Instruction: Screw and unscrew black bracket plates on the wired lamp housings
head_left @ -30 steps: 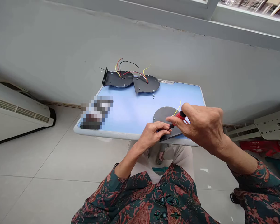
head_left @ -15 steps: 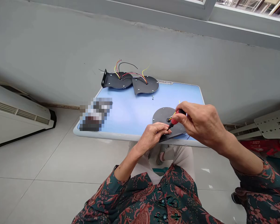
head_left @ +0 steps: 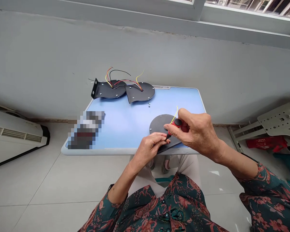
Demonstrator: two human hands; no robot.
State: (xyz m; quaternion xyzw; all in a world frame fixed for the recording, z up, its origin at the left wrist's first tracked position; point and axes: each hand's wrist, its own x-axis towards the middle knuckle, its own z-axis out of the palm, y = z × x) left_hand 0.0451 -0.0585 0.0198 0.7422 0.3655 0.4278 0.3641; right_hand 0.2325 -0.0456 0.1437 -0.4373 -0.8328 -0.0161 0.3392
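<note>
A dark round plate (head_left: 158, 123) with a yellow wire lies at the front of the blue table (head_left: 120, 129). My right hand (head_left: 195, 130) grips a red and black screwdriver (head_left: 176, 123), its tip pointing down to the plate's near left edge. Beside that tip, my left hand (head_left: 151, 146) has its fingers pressed together at the plate's edge; what they pinch is too small to make out. Part of the plate is hidden under my right hand.
Two more dark plates (head_left: 108, 90) (head_left: 146, 91) with coloured wires overlap at the table's back left. Small screws (head_left: 149, 104) lie in front of them. A blurred item (head_left: 85, 132) is at the left. A grey wall stands behind.
The camera view has shifted, so the table appears further left and lower. My right hand and the screwdriver have turned, the black handle end now facing the camera more.
</note>
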